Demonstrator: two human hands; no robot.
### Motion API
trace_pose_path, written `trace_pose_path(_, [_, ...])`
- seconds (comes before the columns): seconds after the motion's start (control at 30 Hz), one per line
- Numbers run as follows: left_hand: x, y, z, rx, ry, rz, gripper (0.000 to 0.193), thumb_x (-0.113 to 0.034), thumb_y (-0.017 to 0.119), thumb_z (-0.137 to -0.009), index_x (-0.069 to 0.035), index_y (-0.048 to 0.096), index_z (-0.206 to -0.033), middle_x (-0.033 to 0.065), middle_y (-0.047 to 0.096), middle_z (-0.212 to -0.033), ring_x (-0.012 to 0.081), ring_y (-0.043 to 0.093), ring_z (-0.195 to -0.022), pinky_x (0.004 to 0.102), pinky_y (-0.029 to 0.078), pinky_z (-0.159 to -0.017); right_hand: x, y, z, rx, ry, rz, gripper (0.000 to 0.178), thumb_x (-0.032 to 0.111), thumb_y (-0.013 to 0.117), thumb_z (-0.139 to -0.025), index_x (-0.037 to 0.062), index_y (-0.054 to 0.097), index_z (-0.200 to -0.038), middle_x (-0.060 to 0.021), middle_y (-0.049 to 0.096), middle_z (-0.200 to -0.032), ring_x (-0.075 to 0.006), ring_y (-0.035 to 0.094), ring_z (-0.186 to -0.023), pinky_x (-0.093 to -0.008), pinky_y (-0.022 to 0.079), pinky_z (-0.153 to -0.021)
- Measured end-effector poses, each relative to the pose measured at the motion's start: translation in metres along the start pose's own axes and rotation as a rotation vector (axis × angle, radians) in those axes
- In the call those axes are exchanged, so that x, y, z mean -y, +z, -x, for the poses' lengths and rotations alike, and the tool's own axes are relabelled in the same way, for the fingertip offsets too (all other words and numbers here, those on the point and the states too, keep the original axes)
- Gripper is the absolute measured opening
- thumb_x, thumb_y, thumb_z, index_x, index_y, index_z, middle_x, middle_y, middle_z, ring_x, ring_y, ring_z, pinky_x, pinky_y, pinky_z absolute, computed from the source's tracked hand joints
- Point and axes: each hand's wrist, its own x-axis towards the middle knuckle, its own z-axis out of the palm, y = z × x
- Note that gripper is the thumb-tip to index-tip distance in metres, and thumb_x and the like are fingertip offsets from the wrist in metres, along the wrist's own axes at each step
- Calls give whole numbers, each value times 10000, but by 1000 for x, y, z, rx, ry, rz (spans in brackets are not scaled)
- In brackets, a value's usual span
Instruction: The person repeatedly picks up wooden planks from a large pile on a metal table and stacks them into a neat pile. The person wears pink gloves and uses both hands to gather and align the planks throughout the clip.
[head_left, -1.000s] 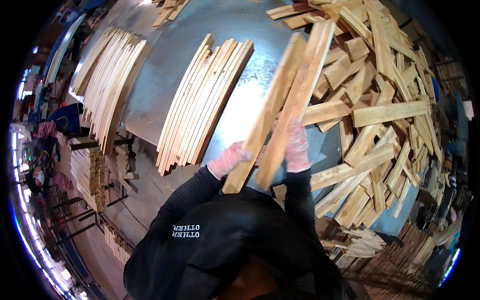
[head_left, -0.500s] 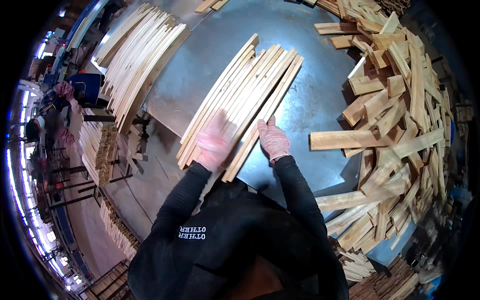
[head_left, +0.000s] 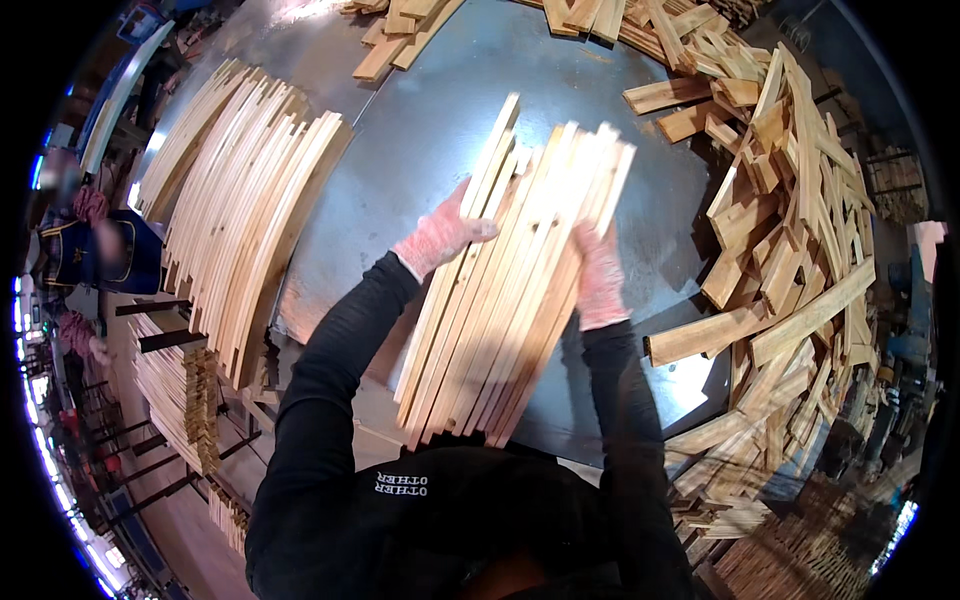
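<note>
A broad grey metal bench (head_left: 420, 150) fills the middle of the view, with a jumbled heap of short offcuts (head_left: 790, 230) along its right side and a long, neat row of thin slats (head_left: 240, 220) lying along its left edge. In the middle, near the person, sits a bundle of pale wooden slats (head_left: 515, 290), lying flat, with its near ends overhanging the bench edge. The slats look stiff, dry and light singly, though together they probably carry some weight and could slide over one another, so squeezing from both long sides near the middle seems the sound hold. The left hand (head_left: 440, 235), gloved, presses flat against the bundle's left side; the right hand (head_left: 600, 280), gloved too, lies spread against its right edge.
</note>
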Motion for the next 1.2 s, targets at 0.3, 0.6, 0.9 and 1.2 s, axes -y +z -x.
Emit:
trace_pose_path(0.3, [-261, -51, -43, 41, 775, 311, 742, -555, 558, -978, -70, 388, -1513, 119, 540, -1419, 215, 510, -1304, 365, 423, -1094, 209, 18, -87, 150, -819, 358, 683, 504, 474, -1023, 38, 339, -1503, -111, 461, -1480, -265, 460, -1331, -428, 335, -1163])
trace_pose_path(0.6, [-80, -12, 59, 62, -100, 869, 887, -277, 771, -858, -87, 279, -1570, 152, 613, -1311, 253, 618, -1172, 377, 493, -1036, 25, 26, -2, 268, 26, -88, 983, 223, 792, -856, 63, 144, -1578, -156, 510, -1391, -249, 550, -1220, -365, 464, -1053])
trace_pose_path(0.9, [56, -80, 185, -278, -255, 419, 938, -208, 728, -855, -71, 182, -1605, 142, 482, -1483, 203, 467, -1351, 315, 384, -1104, -92, 73, 91, 240, 293, 344, 1056, 66, 749, -878, 98, -8, -1613, -168, 445, -1474, -237, 499, -1280, -324, 427, -1074])
trace_pose_path(1.2, [35, -187, 232, -544, -546, -1087, 684, -549, 628, -894, -67, 527, -1368, 217, 617, -1205, 377, 580, -1131, 464, 465, -962, -145, 194, 105, 557, 28, 677, 862, 136, 745, -847, 24, 219, -1521, -193, 489, -1375, -313, 535, -1226, -366, 445, -1051])
